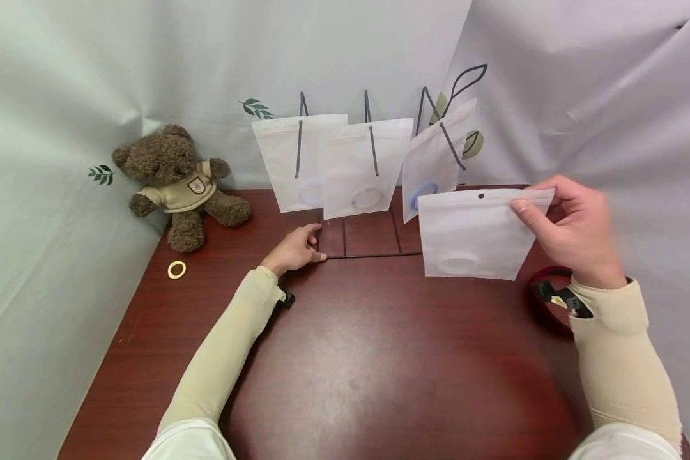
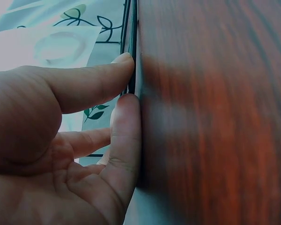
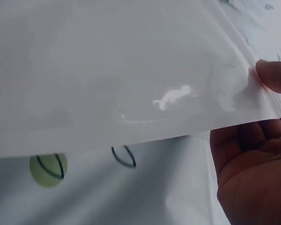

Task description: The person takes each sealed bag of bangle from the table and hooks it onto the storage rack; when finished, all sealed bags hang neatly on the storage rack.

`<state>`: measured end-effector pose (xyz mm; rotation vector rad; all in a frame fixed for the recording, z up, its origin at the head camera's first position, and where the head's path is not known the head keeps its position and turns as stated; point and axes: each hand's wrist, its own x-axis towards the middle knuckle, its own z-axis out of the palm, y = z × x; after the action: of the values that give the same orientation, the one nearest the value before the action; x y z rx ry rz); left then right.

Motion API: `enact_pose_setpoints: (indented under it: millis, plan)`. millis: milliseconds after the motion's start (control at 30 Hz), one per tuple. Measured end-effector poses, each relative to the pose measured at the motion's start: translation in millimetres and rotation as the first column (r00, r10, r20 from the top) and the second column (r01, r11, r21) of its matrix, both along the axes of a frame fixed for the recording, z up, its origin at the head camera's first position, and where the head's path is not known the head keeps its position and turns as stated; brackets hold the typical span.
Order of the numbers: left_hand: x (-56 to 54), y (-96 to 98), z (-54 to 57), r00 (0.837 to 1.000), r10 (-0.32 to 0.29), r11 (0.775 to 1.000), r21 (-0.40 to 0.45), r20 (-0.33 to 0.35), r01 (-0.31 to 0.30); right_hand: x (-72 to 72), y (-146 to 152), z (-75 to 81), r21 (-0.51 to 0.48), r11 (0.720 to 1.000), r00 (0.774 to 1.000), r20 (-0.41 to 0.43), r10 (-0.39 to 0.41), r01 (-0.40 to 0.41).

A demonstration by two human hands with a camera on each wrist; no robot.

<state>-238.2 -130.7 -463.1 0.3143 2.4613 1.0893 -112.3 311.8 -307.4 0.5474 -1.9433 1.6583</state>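
My right hand point(image 1: 583, 233) pinches the upper right corner of a white zip bag point(image 1: 471, 239), thumb in front. The bag has a small hole near its top and a pale ring showing faintly inside. In the right wrist view the glossy bag point(image 3: 98, 70) fills the upper part. My left hand point(image 1: 293, 250) holds the front left corner of a black wire rack point(image 1: 374, 256) lying on the table, its thumb and a finger at the wire in the left wrist view. On the rack's hooks hang three similar bags: left point(image 1: 282, 160), middle point(image 1: 356, 166) and right point(image 1: 431, 160).
A brown teddy bear point(image 1: 178, 182) sits at the back left of the red-brown table point(image 1: 379, 358). In front of it lies a yellow ring point(image 1: 176, 270). A dark red round object point(image 1: 543, 313) is partly hidden behind the right wrist. White patterned cloth point(image 1: 627, 96) encloses the table.
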Motion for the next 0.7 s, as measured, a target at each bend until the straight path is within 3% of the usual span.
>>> enact_pose_setpoints:
  millis: [167,367,500,700]
  plan:
    - [0.3,0.2,0.5,1.000,-0.003,1.000,0.003,-0.001,0.003,-4.9,-22,-0.1,-0.021,1.000,0.999,-0.043,0.016,-0.017]
    - [0.0,0.0,0.0,1.000,-0.009,1.000,-0.011,-0.026,0.008,-16.8,-44,-5.6,0.106,0.992,0.993,-0.102,-0.064,0.075]
    - [-0.3,-0.3,-1.1,1.000,-0.005,1.000,-0.015,-0.021,0.005,-24.9,-60,-10.7,0.148,0.985,0.991,-0.115,-0.068,0.085]
    - [0.0,0.1,-1.1,0.999,-0.009,1.000,-0.017,-0.038,0.008,-34.8,-81,-16.7,0.099,0.994,0.991,-0.127,-0.032,0.045]
